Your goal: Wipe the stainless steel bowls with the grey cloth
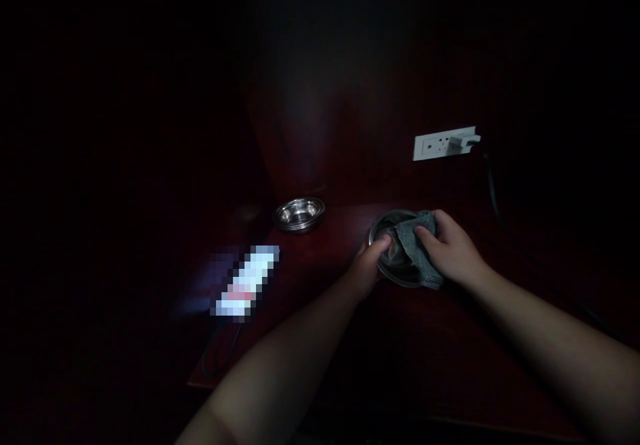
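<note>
A steel bowl [395, 248] is seen tilted on a dark red worktop [450, 351], right of the middle of the view, and a grey cloth [417, 248] is draped over its right rim and into its hollow. The bowl is gripped at its left rim by the left hand [367, 268], whose fingers [383, 243] are curled over the edge with the thumb inside. The cloth is pressed against the bowl by the right hand [453, 248], its fingers closed around the fabric. The room is very dark; only the patch of worktop around the hands is lit, and the rest is lost in shadow. A second steel bowl [299, 213] is set upright to the left and further back, well apart from the hands. Nearer the left edge a lit, blurred phone [247, 283] lies flat, with a dark cable [220, 355] looping from it towards the front edge. On the back panel a white wall socket [440, 143] is fitted, with a plug [463, 141] in it and a dark cord [493, 185] hanging down behind the right hand. Bare worktop is left between the two bowls and in front of the hands, down to the front edge that is crossed by both forearms.
</note>
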`<act>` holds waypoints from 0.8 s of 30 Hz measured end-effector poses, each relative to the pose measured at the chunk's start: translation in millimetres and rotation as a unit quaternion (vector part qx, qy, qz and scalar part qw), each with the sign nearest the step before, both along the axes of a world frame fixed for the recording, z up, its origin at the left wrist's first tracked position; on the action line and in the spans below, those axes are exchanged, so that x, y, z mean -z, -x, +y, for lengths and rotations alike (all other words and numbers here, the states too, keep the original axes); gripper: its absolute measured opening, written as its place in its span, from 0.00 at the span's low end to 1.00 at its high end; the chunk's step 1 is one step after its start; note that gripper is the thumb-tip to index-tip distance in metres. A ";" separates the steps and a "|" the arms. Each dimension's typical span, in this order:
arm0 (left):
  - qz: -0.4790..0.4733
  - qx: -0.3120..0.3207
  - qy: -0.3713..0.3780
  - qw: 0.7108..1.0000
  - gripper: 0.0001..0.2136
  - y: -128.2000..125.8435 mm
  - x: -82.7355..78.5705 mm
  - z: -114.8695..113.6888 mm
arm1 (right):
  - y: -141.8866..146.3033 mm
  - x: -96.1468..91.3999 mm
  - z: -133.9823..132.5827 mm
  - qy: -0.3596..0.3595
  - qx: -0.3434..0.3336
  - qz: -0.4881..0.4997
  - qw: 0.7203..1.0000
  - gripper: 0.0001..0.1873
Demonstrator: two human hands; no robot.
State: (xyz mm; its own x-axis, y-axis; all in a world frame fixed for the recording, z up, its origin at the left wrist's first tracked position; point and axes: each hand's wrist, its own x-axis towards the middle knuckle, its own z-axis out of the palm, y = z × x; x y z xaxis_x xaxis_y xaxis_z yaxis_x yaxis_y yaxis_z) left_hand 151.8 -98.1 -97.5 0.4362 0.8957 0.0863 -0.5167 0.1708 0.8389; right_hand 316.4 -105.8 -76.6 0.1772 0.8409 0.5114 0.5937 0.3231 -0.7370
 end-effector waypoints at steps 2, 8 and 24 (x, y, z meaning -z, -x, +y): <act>-0.003 -0.001 -0.006 1.000 0.29 0.1 0.3 0.5 | -0.4 0.1 0.1 -0.007 -0.002 -0.005 1.000 0.06; 0.006 0.009 -0.010 1.000 0.28 0.3 1.4 1.6 | 1.3 -3.8 -1.7 -0.003 0.012 -0.022 1.000 0.07; 0.008 0.048 -0.001 0.999 0.28 0.0 -1.1 1.0 | 3.7 -12.3 -9.1 -0.047 0.026 -0.078 0.995 0.05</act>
State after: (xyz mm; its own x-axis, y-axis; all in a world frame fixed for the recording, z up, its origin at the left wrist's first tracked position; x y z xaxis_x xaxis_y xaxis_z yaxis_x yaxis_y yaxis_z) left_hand 151.8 -97.1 -96.4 0.5219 0.8492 0.0807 -0.4843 0.2171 0.8475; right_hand 312.7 -114.8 -64.3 0.1309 0.7800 0.6119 0.7169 0.3518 -0.6019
